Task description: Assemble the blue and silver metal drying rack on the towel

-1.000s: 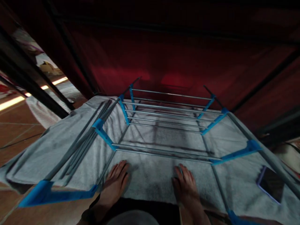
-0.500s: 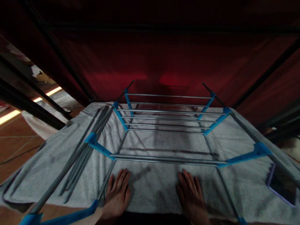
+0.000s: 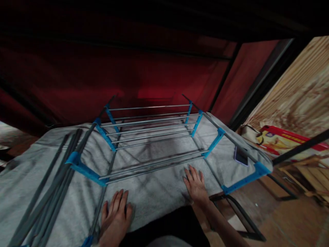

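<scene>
A rack of grey metal tubes with blue plastic brackets [image 3: 88, 172] lies across a grey cloth [image 3: 151, 192], its crossbars [image 3: 154, 130] toward the far side. My left hand [image 3: 116, 214] rests palm down on the cloth, fingers stretched out, beside the rack's left lower tube. Flat on the cloth near the right end of the closest crossbars is my right hand [image 3: 195, 185], its fingers spread. Neither hand holds anything. To the left lies a bundle of loose grey tubes [image 3: 55, 192], partly under the rack's side tube.
A phone [image 3: 241, 156] lies on the cloth at right, beyond the rack's side tube. Dark red fabric [image 3: 123, 72] hangs behind on a dark frame. A red and yellow box [image 3: 285, 140] and wooden pieces [image 3: 308, 178] are at the right. Below stands a dark metal frame [image 3: 244, 219].
The view has swung to the right, bringing the box and wooden pieces into sight. Both hands still lie open on the cloth, and the rack stands as before.
</scene>
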### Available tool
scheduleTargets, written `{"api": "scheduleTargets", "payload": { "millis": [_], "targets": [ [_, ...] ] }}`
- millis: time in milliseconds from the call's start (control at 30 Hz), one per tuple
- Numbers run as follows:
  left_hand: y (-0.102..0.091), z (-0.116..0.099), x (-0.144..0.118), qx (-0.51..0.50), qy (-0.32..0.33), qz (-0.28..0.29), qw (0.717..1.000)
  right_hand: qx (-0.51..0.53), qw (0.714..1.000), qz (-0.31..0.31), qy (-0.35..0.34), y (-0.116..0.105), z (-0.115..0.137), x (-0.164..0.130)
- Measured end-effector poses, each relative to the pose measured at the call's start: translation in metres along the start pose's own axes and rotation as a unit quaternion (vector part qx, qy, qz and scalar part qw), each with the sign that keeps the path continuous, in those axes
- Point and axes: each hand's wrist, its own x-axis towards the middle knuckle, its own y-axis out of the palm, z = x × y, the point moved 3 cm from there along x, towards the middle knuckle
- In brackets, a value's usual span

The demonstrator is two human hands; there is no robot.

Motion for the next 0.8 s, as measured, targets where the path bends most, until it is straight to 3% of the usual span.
{"api": "scheduleTargets", "payload": {
  "millis": [100, 200, 333, 400, 500, 633, 800],
  "targets": [
    [0.001, 0.004, 0.002, -0.062, -0.01, -0.001, 0.998, 0.006, 0.999, -0.01, 0.03, 0.008, -0.013, -0.006],
    [0.003, 0.018, 0.007, -0.16, -0.109, -0.023, 0.981, 0.041, 0.998, -0.045, 0.033, 0.008, -0.012, -0.006],
    [0.003, 0.037, 0.013, -0.264, -0.319, -0.125, 0.902, 0.135, 0.985, -0.104, -0.034, -0.015, 0.014, 0.012],
    [-0.001, 0.035, 0.017, -0.293, -0.38, -0.193, 0.856, 0.176, 0.974, -0.112, -0.086, -0.028, 0.035, 0.028],
    [-0.004, 0.023, 0.032, -0.328, -0.42, -0.253, 0.807, 0.204, 0.963, -0.108, -0.142, -0.042, 0.068, 0.055],
    [-0.006, 0.015, 0.06, -0.327, -0.386, -0.29, 0.812, 0.193, 0.955, -0.069, -0.213, -0.042, 0.114, 0.086],
    [-0.007, 0.03, 0.085, -0.343, -0.391, -0.306, 0.798, 0.157, 0.943, -0.043, -0.29, -0.034, 0.148, 0.106]
  ]
}}
